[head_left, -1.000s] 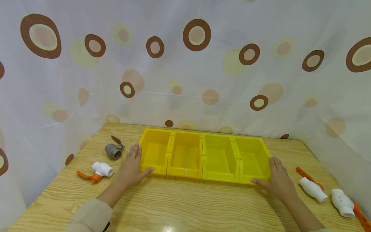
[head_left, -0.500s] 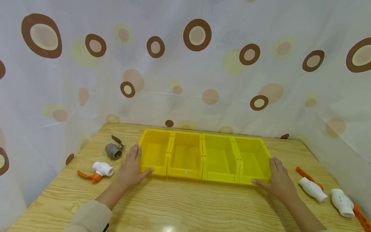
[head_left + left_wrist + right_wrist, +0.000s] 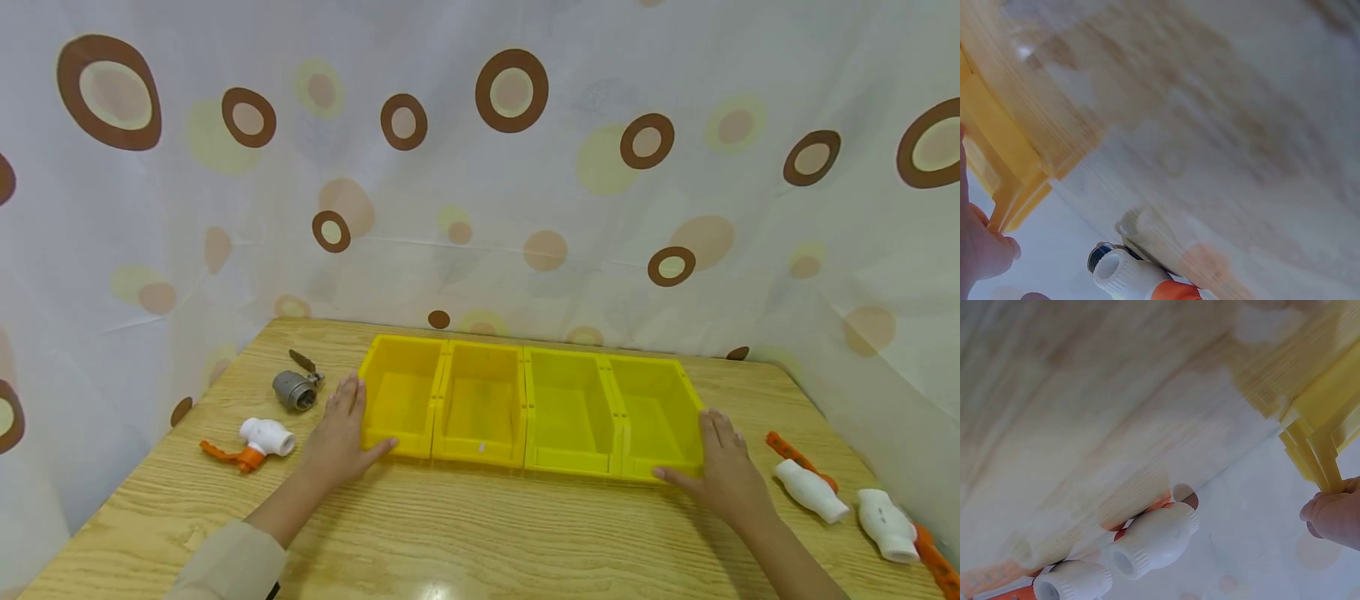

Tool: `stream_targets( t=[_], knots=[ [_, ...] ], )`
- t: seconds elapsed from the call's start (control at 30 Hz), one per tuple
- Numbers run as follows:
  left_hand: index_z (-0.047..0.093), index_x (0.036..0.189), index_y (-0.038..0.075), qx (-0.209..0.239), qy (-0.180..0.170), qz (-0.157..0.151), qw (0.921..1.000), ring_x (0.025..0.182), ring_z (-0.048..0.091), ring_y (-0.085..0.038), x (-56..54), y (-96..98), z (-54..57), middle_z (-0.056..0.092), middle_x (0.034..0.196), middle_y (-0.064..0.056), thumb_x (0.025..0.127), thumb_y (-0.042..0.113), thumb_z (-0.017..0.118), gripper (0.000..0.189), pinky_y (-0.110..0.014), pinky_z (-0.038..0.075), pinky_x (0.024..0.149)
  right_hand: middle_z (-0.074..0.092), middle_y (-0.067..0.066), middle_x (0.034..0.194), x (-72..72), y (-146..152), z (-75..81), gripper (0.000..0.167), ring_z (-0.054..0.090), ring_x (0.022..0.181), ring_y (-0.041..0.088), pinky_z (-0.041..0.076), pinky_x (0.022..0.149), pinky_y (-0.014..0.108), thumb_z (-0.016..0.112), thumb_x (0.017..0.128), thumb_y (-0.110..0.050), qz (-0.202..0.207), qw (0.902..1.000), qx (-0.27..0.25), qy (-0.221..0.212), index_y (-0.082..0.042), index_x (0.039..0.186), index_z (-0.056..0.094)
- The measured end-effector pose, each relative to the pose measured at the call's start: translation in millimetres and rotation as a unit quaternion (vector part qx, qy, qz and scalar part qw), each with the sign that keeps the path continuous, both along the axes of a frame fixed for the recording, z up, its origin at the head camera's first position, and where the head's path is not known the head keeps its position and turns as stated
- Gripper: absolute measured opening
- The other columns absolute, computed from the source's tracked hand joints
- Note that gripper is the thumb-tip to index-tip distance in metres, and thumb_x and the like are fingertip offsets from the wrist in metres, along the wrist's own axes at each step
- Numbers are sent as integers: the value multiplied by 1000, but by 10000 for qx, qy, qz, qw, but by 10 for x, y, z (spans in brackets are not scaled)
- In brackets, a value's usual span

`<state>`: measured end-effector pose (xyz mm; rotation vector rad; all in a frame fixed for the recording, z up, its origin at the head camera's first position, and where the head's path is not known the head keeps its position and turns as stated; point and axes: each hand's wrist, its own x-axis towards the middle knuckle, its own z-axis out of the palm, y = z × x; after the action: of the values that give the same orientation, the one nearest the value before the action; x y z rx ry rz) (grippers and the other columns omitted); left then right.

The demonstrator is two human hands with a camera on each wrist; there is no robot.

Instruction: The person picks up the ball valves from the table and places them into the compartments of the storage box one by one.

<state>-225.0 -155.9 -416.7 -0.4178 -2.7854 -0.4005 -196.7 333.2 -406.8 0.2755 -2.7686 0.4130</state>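
Note:
Several yellow plastic bins stand joined side by side on the wooden table in the head view. My left hand [image 3: 337,437] lies against the outer wall of the leftmost bin [image 3: 401,400], fingers straight along its side and thumb at the front corner. At the opposite end, my right hand [image 3: 727,471] presses the rightmost bin [image 3: 656,417] the same way, thumb on its front edge. Both wrist views show the bin ends from low down, with part of the left hand [image 3: 988,250] and right hand [image 3: 1338,515] at the yellow corners.
Left of the bins lie a grey metal ball valve [image 3: 295,390] and a white valve [image 3: 266,437] with an orange handle. To the right are two more white valves, one nearer the bins [image 3: 810,490] and another farther right [image 3: 887,525]. A patterned curtain [image 3: 480,192] hangs behind the table [image 3: 495,542].
The row of bins has slid very slightly toward me, its right end also a touch rightward. Both hands stay against the ends, and the valves stay in place.

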Motion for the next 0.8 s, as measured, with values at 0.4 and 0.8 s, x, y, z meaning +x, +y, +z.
stream_targets(
  t=[0.4, 0.8],
  knots=[
    [24, 138, -18, -64, 128, 3, 9999, 138, 21, -45, 14, -18, -9, 20, 148, -32, 82, 46, 65, 94, -55, 24, 110, 25, 40, 138, 18, -14, 10, 108, 28, 122, 58, 21, 104, 65, 72, 73, -52, -99, 9999, 58, -52, 19, 137, 22],
    [26, 137, -18, -21, 133, -15, 9999, 137, 22, -45, 58, -20, 12, 21, 147, -33, 82, 46, 65, 93, -55, 24, 111, 21, 41, 139, 69, -30, 49, 109, 24, 124, 57, 15, 106, 65, 69, 75, -53, -119, 9990, 26, -420, 20, 137, 17]
  ],
)
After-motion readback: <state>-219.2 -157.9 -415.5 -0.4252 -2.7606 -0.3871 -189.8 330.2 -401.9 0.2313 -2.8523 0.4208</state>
